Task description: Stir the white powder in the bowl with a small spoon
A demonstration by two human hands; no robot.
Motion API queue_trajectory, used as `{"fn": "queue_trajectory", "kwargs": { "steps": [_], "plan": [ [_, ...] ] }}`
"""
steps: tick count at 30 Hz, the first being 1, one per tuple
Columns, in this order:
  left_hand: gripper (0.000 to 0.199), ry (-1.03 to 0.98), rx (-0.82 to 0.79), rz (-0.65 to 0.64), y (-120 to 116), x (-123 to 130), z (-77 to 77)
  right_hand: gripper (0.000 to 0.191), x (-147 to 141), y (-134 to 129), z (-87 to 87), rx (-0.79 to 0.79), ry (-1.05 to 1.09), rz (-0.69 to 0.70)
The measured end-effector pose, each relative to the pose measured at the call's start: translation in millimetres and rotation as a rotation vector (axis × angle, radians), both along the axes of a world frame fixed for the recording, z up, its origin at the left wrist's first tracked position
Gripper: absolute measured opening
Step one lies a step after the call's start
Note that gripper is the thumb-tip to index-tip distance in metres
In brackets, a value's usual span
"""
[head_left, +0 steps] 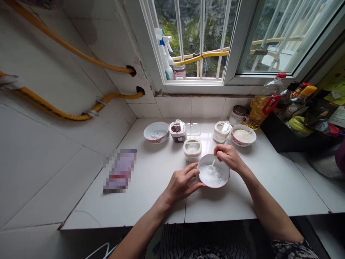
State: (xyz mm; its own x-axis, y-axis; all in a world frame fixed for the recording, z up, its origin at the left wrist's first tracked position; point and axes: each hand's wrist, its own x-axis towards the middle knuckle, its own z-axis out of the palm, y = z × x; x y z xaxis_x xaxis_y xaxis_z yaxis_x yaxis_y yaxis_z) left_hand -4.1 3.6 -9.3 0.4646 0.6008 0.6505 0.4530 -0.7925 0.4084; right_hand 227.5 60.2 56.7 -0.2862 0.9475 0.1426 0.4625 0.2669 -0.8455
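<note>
The right hand (228,157) is pinching the white spoon (212,165) between closed fingertips, its handle slanting near and left into the bowl (225,171), while the left hand (182,182), thumb and fingers parted, is bracing the bowl's left side.

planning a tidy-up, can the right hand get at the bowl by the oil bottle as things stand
Probably yes: the right hand is near the bowl by the oil bottle, and nothing seems to stand between them, though it would likely have to release the white spoon first.
</note>
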Motion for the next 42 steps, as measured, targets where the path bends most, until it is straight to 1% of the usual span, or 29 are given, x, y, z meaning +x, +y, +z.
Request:
{"fn": "queue_trajectory", "kwargs": {
  "steps": [3,5,7,11,13,16,18,21,23,25,27,30,32,33,35,38,40,42],
  "plan": [
    [0.029,0.001,0.001,-0.002,0.2,0.2,-0.1,0.017,-0.9,-0.7,0.0,0.037,-0.021,0.006],
    [0.030,-0.003,0.005,-0.001,0.3,0.3,0.1,0.017,-1.1,-0.7,-0.7,0.030,-0.009,0.009],
    [0.029,-0.009,0.006,-0.004,0.3,0.5,0.5,0.016,-0.6,0.4,-2.1,-0.037,0.055,0.001],
    [0.028,-0.017,0.008,-0.009,0.3,0.9,1.4,0.013,2.5,6.0,-4.5,-0.232,0.277,-0.028],
    [0.028,-0.015,0.017,-0.006,0.4,1.3,1.9,0.012,4.3,9.1,-4.5,-0.294,0.364,-0.041],
    [0.029,-0.011,0.018,-0.002,0.5,1.7,2.9,0.011,5.9,12.0,-3.5,-0.336,0.451,-0.074],
    [0.029,-0.007,0.016,0.001,0.4,2.0,3.8,0.010,4.9,12.4,-2.9,-0.322,0.503,-0.105],
    [0.030,0.002,0.025,0.011,0.0,2.3,4.9,0.011,-1.6,9.8,-2.4,-0.219,0.570,-0.146],
    [0.033,0.002,0.038,0.023,-0.2,2.5,5.3,0.013,-8.9,6.4,-2.6,-0.104,0.578,-0.153],
    [0.033,0.001,0.042,0.032,-0.4,2.7,5.5,0.013,-16.6,2.4,-3.6,0.043,0.529,-0.154],
    [0.032,0.001,0.036,0.036,-0.5,2.8,5.7,0.011,-23.0,-1.1,-5.4,0.228,0.396,-0.156],
    [0.032,0.003,0.045,0.039,-0.6,3.0,5.9,0.013,-27.8,-4.3,-8.0,0.545,0.089,-0.071],
    [0.032,0.003,0.051,0.041,-0.5,2.9,5.9,0.017,-27.8,-5.7,-8.1,0.677,-0.038,-0.011],
    [0.032,0.004,0.051,0.042,-0.5,2.8,5.8,0.018,-26.9,-6.3,-7.5,0.703,-0.053,-0.006],
    [0.033,0.004,0.044,0.039,-0.6,2.5,5.3,0.016,-23.2,-7.5,-5.4,0.679,-0.009,-0.050],
    [0.032,0.004,0.034,0.023,-0.5,2.0,4.3,0.013,-13.7,-7.7,-1.9,0.511,0.127,-0.150],
    [0.031,0.006,0.026,0.015,-0.2,1.7,3.6,0.014,-6.7,-6.4,-0.2,0.383,0.169,-0.152],
    [0.030,0.006,0.018,0.009,0.3,1.5,2.8,0.016,-1.6,-4.5,0.9,0.304,0.121,-0.103]
  ]
}}
